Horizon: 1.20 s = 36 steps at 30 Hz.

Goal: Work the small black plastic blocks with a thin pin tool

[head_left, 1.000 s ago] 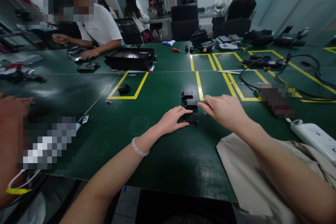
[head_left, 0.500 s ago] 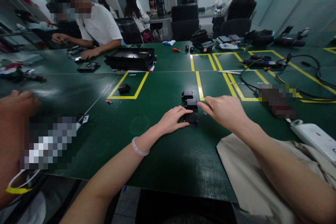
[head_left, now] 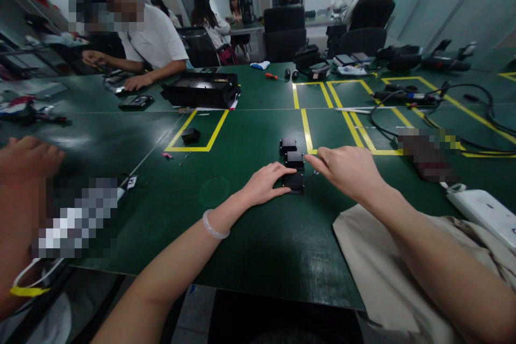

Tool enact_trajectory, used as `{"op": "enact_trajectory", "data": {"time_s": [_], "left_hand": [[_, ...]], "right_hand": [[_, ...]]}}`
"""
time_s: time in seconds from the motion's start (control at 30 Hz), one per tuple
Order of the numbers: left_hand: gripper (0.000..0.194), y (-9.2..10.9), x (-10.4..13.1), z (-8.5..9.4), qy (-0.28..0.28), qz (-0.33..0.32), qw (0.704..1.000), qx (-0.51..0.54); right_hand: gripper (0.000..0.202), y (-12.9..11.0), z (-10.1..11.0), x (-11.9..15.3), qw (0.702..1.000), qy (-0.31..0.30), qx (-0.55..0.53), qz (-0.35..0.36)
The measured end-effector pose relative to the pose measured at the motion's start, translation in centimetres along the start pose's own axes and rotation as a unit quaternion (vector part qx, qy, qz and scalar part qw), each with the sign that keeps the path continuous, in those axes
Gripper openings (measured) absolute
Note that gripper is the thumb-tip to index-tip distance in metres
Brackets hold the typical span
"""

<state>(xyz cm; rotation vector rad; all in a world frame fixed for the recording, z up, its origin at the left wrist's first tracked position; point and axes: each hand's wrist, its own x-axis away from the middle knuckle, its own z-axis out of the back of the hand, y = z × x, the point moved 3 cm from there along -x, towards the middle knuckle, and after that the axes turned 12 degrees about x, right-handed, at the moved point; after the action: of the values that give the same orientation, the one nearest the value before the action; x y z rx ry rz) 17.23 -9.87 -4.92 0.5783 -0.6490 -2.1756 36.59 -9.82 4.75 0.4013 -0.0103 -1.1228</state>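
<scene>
the left hand (head_left: 266, 185) points to two o'clock, thumb (head_left: 281, 191) and fingers (head_left: 284, 170) in a wide pinch; the right hand (head_left: 349, 168), curled, points to ten o'clock.

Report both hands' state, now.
Left hand: thumb and fingers holding the nearest small black rectangular block.
Right hand: fingers curled; what it holds, if anything, cannot be told.

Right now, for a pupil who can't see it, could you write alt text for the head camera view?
The wearer's left hand holds the nearest of three small black blocks on a green table; the right hand is close beside it, its grip unclear. Yellow tape and a person in white are beyond.
</scene>
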Motion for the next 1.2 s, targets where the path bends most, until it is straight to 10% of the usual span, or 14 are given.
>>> {"op": "enact_trajectory", "data": {"time_s": [1.2], "left_hand": [[0.047, 0.2, 0.0, 0.1, -0.004, 0.000, 1.000, 0.000]], "right_hand": [[0.014, 0.1, -1.1, 0.1, 0.962, -0.004, -0.250, 0.107]]}}
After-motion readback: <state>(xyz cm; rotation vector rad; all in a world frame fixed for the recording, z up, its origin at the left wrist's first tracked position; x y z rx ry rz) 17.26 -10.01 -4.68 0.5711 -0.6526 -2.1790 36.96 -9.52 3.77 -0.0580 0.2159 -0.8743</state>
